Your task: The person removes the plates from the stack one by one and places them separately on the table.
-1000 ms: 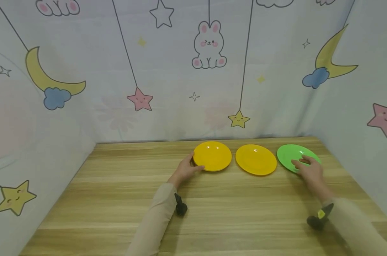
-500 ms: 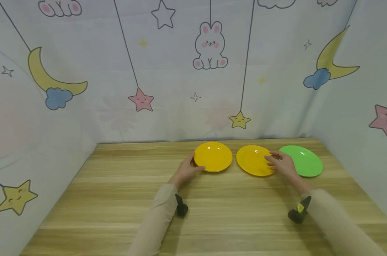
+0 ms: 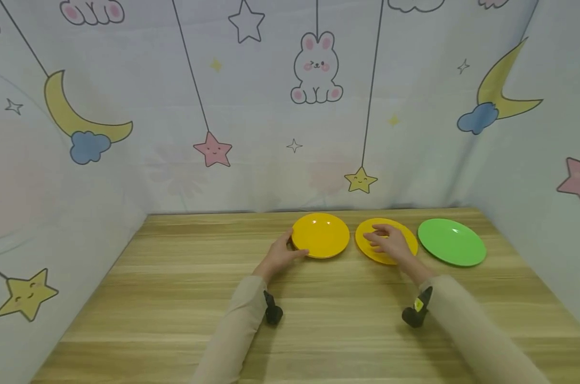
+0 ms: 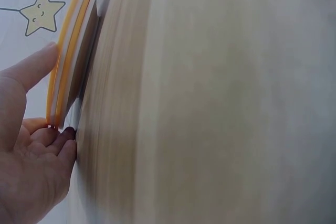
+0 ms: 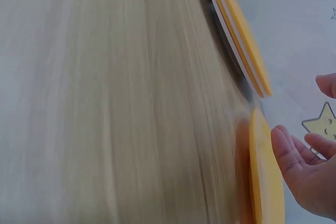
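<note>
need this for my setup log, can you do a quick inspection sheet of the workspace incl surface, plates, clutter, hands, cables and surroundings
Surface: wood-grain table.
Job's things: left yellow plate, middle yellow plate and green plate, in a row near the far edge; the left one shows layered rims in the wrist views, so probably a stack.
Clutter: nothing seen.
Hands: left hand grips the left yellow plate's rim; right hand is over the middle one, holding nothing.
Cables: nothing seen.
Surroundings: pale cloth printed with stars, moons and a rabbit.
</note>
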Demonstrator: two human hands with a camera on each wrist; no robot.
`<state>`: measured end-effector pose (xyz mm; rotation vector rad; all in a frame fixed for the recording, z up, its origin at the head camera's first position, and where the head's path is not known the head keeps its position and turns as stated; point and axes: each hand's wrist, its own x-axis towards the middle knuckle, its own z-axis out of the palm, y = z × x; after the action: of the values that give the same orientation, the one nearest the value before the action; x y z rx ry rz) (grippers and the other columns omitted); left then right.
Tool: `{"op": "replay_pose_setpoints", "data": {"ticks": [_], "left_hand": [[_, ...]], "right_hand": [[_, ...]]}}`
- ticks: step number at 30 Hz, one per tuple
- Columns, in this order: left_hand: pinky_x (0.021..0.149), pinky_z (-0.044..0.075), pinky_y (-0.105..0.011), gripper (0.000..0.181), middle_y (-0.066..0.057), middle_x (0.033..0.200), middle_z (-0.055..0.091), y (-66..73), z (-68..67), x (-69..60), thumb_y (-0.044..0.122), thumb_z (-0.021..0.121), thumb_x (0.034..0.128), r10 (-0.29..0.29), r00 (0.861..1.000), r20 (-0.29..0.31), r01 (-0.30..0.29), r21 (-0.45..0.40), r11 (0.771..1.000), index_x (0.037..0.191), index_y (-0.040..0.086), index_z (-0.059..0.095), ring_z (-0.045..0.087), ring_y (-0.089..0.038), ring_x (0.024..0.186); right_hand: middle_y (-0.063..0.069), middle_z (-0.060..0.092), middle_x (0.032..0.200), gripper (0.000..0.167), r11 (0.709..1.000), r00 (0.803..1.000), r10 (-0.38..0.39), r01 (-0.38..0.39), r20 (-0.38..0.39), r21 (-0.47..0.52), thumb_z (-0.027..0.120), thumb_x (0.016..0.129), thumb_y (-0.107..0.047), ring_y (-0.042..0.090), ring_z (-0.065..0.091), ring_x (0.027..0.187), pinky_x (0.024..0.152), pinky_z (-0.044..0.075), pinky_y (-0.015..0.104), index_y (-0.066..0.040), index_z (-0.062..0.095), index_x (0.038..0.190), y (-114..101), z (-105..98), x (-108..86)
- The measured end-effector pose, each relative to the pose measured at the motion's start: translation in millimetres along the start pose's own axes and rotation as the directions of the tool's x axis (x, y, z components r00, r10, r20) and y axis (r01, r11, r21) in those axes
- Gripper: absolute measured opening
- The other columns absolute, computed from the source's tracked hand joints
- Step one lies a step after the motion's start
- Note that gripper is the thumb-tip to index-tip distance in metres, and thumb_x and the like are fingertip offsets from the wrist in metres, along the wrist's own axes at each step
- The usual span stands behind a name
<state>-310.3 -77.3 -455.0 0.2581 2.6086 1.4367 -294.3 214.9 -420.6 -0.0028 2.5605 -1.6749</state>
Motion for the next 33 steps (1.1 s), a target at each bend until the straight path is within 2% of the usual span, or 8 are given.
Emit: {"op": "replay_pose_setpoints", "data": {"ticks": [7,12,19,22,23,26,33], "left_hand": [[0.11,0.02,-0.038,0.087,-0.012,0.147,0.024,-1.2,0.6,1.1,0.034,0.068,0.0803,0.013,1.0,0.012,-0.012,-0.015,1.0,0.144,0.002,0.019,0.021,-0.024,0.135],[0.111,0.02,-0.039,0.087,-0.012,0.148,0.024,-2.4,0.6,2.3,0.034,0.068,0.0803,0.012,1.0,0.014,-0.012,-0.016,1.0,0.144,0.002,0.018,0.021,-0.024,0.136],[0.111,0.02,-0.039,0.087,-0.013,0.148,0.023,-2.4,-0.3,2.5,0.035,0.068,0.0806,0.005,1.0,0.015,-0.005,-0.004,1.0,0.144,0.002,0.018,0.021,-0.025,0.136],[0.111,0.019,-0.038,0.088,-0.012,0.148,0.023,-1.5,-0.8,2.0,0.036,0.068,0.0803,-0.003,1.0,0.014,0.003,0.002,1.0,0.144,0.002,0.018,0.02,-0.024,0.136],[0.111,0.019,-0.038,0.088,-0.012,0.148,0.023,-1.5,-0.9,2.0,0.036,0.068,0.0802,-0.005,1.0,0.015,0.005,0.004,1.0,0.144,0.003,0.018,0.02,-0.024,0.136],[0.111,0.019,-0.039,0.088,-0.012,0.148,0.023,-1.7,-1.2,2.1,0.037,0.068,0.0802,-0.007,1.0,0.017,0.007,0.001,1.0,0.144,0.003,0.018,0.02,-0.024,0.136],[0.111,0.019,-0.039,0.089,-0.012,0.148,0.022,-1.9,-1.6,2.1,0.036,0.068,0.0801,-0.006,1.0,0.026,0.006,-0.012,1.0,0.144,0.003,0.017,0.02,-0.024,0.136]], "right_hand": [[0.026,0.047,0.124,0.062,1.0,1.0,0.006,-0.006,0.01,-0.007,0.059,0.088,-0.029,0.033,0.057,0.101,0.079,0.053,0.032,0.006,0.035,0.134,-11.3,20.1,6.5],[0.026,0.047,0.122,0.065,1.0,1.0,-0.004,0.004,0.015,0.018,0.062,0.086,-0.03,0.032,0.059,0.098,0.078,0.053,0.03,0.007,0.037,0.133,-10.3,30.3,12.7],[0.025,0.049,0.116,0.074,0.998,0.998,-0.059,0.058,0.014,0.039,0.068,0.08,-0.036,0.025,0.064,0.083,0.07,0.055,0.029,0.011,0.039,0.129,-11.2,38.6,13.6],[0.024,0.05,0.116,0.068,0.999,0.999,-0.037,0.037,0.005,-0.002,0.068,0.081,-0.031,0.026,0.063,0.081,0.07,0.055,0.029,0.009,0.04,0.129,-12.8,43.5,14.4],[0.024,0.048,0.12,0.067,0.999,1.0,-0.009,0.009,0.004,-0.034,0.067,0.082,-0.029,0.027,0.062,0.084,0.072,0.055,0.031,0.008,0.039,0.13,-14.5,45.4,14.0],[0.023,0.049,0.121,0.063,0.996,1.0,0.02,-0.021,-0.015,-0.086,0.066,0.083,-0.026,0.025,0.061,0.083,0.068,0.055,0.028,0.007,0.041,0.13,-14.1,50.9,15.7],[0.021,0.05,0.119,0.059,0.992,0.997,0.049,-0.056,-0.06,-0.116,0.067,0.082,-0.023,0.02,0.06,0.078,0.063,0.054,0.024,0.004,0.043,0.129,-12.5,59.7,19.3]]}}
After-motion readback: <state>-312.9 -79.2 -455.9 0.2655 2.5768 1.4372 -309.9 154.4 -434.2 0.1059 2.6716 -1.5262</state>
